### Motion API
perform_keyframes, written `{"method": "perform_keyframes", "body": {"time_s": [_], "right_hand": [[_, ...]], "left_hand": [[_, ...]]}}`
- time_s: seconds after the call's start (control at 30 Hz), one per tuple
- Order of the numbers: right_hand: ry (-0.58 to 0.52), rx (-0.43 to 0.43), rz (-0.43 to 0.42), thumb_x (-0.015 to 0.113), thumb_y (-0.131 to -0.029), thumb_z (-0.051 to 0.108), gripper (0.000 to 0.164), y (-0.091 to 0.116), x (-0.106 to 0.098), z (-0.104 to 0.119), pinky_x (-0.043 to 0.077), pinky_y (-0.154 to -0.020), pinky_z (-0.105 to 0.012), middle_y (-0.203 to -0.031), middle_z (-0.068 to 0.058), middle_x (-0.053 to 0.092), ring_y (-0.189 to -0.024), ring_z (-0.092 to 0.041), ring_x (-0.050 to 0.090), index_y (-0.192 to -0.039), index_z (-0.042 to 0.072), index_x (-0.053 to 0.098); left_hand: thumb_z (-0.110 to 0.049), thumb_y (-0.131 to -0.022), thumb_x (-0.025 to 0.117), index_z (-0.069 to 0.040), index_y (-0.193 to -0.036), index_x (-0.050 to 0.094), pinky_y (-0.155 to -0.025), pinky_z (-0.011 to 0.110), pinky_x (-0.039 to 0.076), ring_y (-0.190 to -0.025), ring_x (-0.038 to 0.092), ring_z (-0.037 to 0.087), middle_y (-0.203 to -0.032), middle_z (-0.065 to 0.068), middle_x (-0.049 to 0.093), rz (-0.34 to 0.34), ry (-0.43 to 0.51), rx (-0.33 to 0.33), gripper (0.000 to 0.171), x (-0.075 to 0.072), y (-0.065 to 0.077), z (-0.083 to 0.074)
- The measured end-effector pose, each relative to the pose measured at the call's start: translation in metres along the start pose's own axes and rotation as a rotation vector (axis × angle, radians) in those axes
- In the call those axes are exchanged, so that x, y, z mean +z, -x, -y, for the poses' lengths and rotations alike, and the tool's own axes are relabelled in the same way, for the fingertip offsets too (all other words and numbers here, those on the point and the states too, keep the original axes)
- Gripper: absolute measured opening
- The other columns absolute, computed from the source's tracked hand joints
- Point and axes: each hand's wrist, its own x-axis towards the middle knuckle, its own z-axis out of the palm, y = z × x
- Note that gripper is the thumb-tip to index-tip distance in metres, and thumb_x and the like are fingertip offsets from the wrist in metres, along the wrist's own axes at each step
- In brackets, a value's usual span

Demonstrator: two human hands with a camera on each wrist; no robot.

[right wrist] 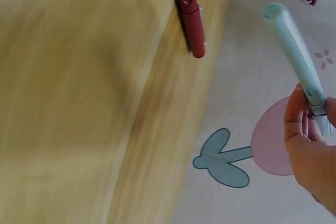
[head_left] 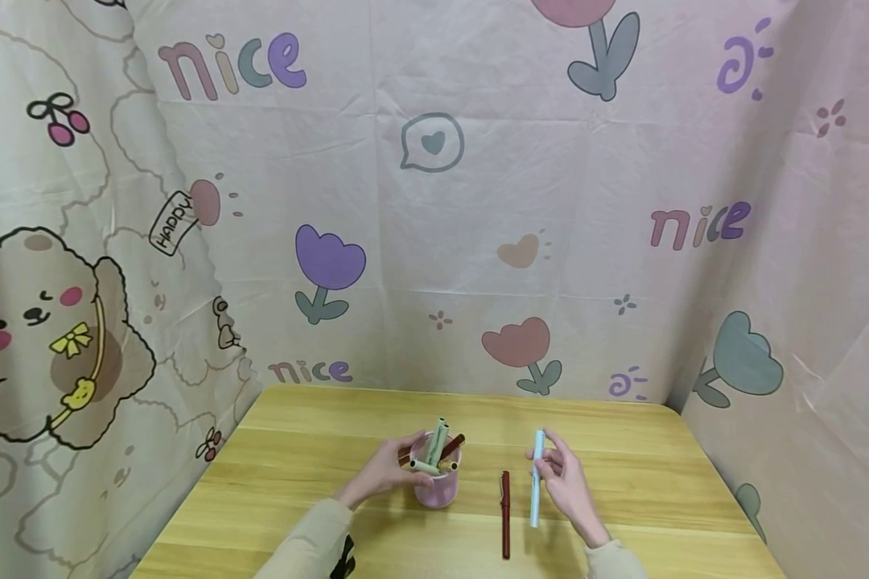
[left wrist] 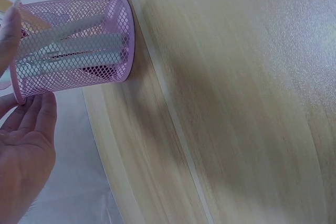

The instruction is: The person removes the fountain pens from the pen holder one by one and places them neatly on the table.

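Note:
A pink mesh pen cup [head_left: 437, 489] holding several pens stands upright on the table, green, dark red and yellowish ends showing above its rim. My left hand [head_left: 389, 466] grips the cup near its rim, thumb on one side and fingers on the other; the left wrist view shows the mesh wall and the pens [left wrist: 79, 44] inside. To the right, my right hand [head_left: 561, 474] pinches a light blue pen [head_left: 536, 490] near its upper end, its other end pointing down. A dark red pen [head_left: 505, 519] with a clip lies on the wood between the cup and that hand.
The wooden table [head_left: 623, 434] ends at a back edge against a printed curtain [head_left: 434, 241], and more curtain hangs at both sides. A small black object [head_left: 343, 559] shows beside the left sleeve at the front.

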Motion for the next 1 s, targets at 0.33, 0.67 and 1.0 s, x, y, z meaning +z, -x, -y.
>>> {"method": "perform_keyframes", "body": {"time_s": [0.33, 0.67, 1.0], "right_hand": [[0.035, 0.077, -0.027, 0.071, -0.085, -0.007, 0.056, -0.001, 0.002, -0.009, 0.055, -0.063, -0.018, -0.088, -0.018, 0.071, -0.069, -0.009, 0.061, -0.138, -0.006, 0.052], [0.151, 0.074, 0.042, 0.075, -0.082, -0.003, 0.059, 0.0, 0.002, -0.024, 0.054, -0.056, -0.019, -0.083, -0.014, 0.068, -0.063, -0.007, 0.057, -0.135, -0.014, 0.051], [0.262, 0.051, 0.081, 0.068, -0.089, 0.0, 0.046, 0.002, 0.002, -0.037, 0.052, -0.055, -0.021, -0.086, -0.013, 0.066, -0.063, -0.012, 0.058, -0.131, -0.009, 0.051]], "left_hand": [[-0.021, -0.076, 0.087, 0.012, -0.149, 0.033, -0.111, 0.055, 0.047, -0.134, 0.051, 0.05, -0.15, 0.034, 0.043, 0.003, -0.01, 0.009, 0.096, 0.0, 0.0, 0.001], [-0.02, -0.077, 0.086, 0.011, -0.149, 0.033, -0.112, 0.055, 0.047, -0.134, 0.051, 0.049, -0.15, 0.033, 0.043, 0.001, -0.003, 0.004, 0.095, -0.001, 0.001, -0.001], [-0.02, -0.078, 0.086, 0.012, -0.149, 0.033, -0.112, 0.056, 0.047, -0.134, 0.05, 0.05, -0.15, 0.034, 0.043, 0.002, 0.001, 0.01, 0.095, -0.001, 0.001, -0.002]]}}
